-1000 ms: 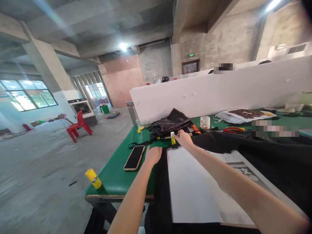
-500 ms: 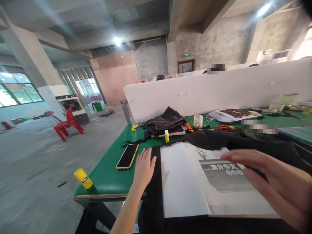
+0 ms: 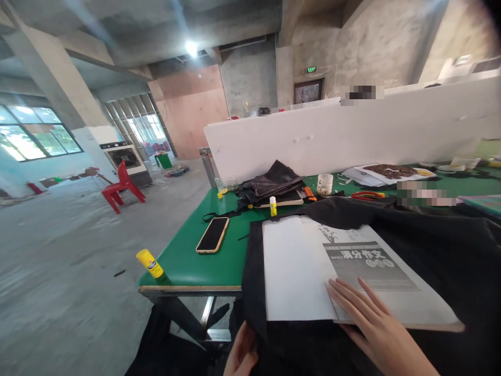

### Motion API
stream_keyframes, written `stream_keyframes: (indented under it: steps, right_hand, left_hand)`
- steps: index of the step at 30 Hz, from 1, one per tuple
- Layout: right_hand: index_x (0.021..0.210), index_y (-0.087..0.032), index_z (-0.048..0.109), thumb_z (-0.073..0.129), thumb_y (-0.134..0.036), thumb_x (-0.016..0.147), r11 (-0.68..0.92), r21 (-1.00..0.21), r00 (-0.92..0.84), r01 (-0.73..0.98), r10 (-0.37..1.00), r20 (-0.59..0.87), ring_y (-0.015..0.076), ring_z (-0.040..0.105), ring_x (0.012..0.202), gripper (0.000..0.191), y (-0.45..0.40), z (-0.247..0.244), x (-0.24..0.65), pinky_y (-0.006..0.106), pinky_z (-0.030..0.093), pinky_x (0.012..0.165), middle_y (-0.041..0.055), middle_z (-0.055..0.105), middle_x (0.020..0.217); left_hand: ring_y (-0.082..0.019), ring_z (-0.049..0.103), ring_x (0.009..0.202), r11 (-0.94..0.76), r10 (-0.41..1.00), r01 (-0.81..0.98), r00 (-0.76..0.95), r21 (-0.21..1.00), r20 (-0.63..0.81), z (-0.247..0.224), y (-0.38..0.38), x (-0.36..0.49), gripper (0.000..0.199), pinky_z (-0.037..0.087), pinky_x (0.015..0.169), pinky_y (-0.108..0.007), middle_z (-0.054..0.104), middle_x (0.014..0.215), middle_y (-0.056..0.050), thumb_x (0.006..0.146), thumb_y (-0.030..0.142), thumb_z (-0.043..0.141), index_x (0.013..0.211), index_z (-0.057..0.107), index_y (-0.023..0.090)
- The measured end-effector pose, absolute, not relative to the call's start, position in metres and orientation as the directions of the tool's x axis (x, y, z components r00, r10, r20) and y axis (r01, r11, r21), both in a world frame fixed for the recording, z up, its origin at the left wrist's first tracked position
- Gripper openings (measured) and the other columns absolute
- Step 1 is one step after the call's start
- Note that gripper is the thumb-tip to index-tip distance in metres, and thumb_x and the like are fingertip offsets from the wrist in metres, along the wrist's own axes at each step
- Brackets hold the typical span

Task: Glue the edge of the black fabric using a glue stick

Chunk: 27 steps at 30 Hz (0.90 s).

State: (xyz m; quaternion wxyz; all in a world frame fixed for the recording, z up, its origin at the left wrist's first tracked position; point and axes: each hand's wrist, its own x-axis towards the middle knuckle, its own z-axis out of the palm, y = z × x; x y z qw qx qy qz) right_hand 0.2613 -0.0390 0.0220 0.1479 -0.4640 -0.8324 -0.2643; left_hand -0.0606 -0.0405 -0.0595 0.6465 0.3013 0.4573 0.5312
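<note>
An open book lies on a sheet of black cloth. Its left page is blank white, while the right one carries grey print with large Chinese characters. My right hand rests flat over the lower part of the book near the fold, fingers stretched out. Low in the view, my left hand has its fingers curled at the cloth's near left edge, gripping it; part of the hand is cut off by the frame. A phone lies left of the cloth, and a small glue stick stands behind the book.
A larger yellow glue stick is at the green table's left corner. Folded dark material, an orange-handled tool, a jar and red-handled pliers sit at the back, before a white partition.
My left hand has moved from beside the phone down to the cloth's near edge. My right hand has come down from above the book onto its lower part. The view has shifted slightly.
</note>
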Motion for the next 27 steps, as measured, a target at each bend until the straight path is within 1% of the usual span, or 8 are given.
stream_keyframes:
  steps: [3,6,10,13,19,23,25,27]
  right_hand:
    - [0.140,-0.019,0.032,0.040,-0.010,0.082,0.442,0.223,-0.492,0.869,0.717,0.494,0.0212,0.034,0.129,0.059,-0.035,0.018,0.254,0.045,0.033,0.108,0.0019,0.035,0.142]
    - [0.140,-0.018,0.030,0.038,-0.005,0.082,0.460,0.209,-0.498,0.863,0.702,0.509,0.0200,0.033,0.129,0.060,-0.032,0.019,0.252,0.043,0.033,0.108,0.0029,0.037,0.141]
    - [0.141,-0.017,0.027,0.039,-0.005,0.085,0.478,0.219,-0.516,0.851,0.680,0.521,0.0201,0.032,0.130,0.058,-0.025,0.022,0.251,0.044,0.032,0.109,0.0046,0.038,0.140]
    - [0.141,-0.017,0.028,0.039,-0.004,0.086,0.471,0.204,-0.503,0.858,0.694,0.516,0.0200,0.033,0.130,0.058,-0.016,0.021,0.249,0.045,0.032,0.108,0.0047,0.039,0.139]
    - [0.137,-0.018,0.035,0.053,-0.012,0.083,0.551,0.076,-0.476,0.831,0.634,0.609,0.0228,0.041,0.124,0.057,-0.027,0.038,0.241,0.044,0.037,0.104,0.0068,0.049,0.132]
    - [0.120,-0.023,0.051,0.060,-0.018,0.077,0.626,0.016,-0.494,0.779,0.599,0.630,0.0212,0.058,0.102,0.044,-0.066,0.037,0.242,0.035,0.051,0.087,0.0051,0.064,0.108]
    - [0.111,-0.026,0.057,0.062,-0.030,0.076,0.595,0.014,-0.503,0.803,0.666,0.551,0.0205,0.063,0.090,0.036,-0.085,0.021,0.249,0.030,0.055,0.073,0.0043,0.066,0.100]
    - [0.113,-0.026,0.057,0.062,-0.046,0.074,0.515,0.047,-0.471,0.856,0.740,0.479,0.0220,0.064,0.084,0.044,-0.101,-0.004,0.260,0.030,0.057,0.064,0.0051,0.067,0.101]
  left_hand:
    - [-0.032,0.045,0.122,0.311,0.950,-0.437,0.158,0.844,-0.268,-0.055,-0.044,-0.046,0.049,0.029,0.107,-0.045,0.063,0.115,-0.010,0.057,0.033,0.080,0.103,0.066,0.022]
    - [-0.031,0.049,0.118,0.341,0.922,-0.429,0.325,0.837,-0.209,-0.044,-0.044,-0.034,0.043,0.032,0.105,-0.045,0.064,0.114,-0.011,0.063,0.035,0.078,0.101,0.066,0.020]
    - [-0.032,0.055,0.111,0.340,0.913,-0.463,0.372,0.819,-0.169,-0.030,-0.046,-0.023,0.044,0.035,0.101,-0.046,0.066,0.109,-0.013,0.060,0.032,0.081,0.098,0.067,0.017]
    - [-0.033,0.056,0.108,0.324,0.923,-0.550,0.363,0.769,-0.130,-0.022,-0.049,-0.016,0.047,0.038,0.097,-0.046,0.066,0.107,-0.014,0.058,0.032,0.081,0.100,0.066,0.017]
    - [-0.028,0.059,0.102,0.423,0.902,-0.581,0.343,0.696,-0.263,-0.020,-0.054,-0.008,0.028,0.043,0.091,-0.040,0.068,0.100,-0.009,0.065,0.027,0.073,0.091,0.067,0.020]
    - [-0.023,0.059,0.101,0.425,0.903,-0.488,0.287,0.762,-0.320,-0.034,-0.055,-0.007,0.027,0.044,0.087,-0.033,0.065,0.103,-0.007,0.069,0.027,0.070,0.095,0.063,0.021]
    - [-0.020,0.060,0.093,0.382,0.924,-0.403,0.169,0.832,-0.343,-0.044,-0.056,-0.010,0.025,0.047,0.081,-0.030,0.063,0.099,-0.005,0.070,0.031,0.069,0.092,0.060,0.021]
    - [-0.017,0.060,0.079,0.349,0.937,-0.269,0.089,0.898,-0.338,-0.050,-0.058,-0.014,0.025,0.048,0.072,-0.028,0.061,0.085,-0.003,0.072,0.038,0.067,0.084,0.057,0.019]
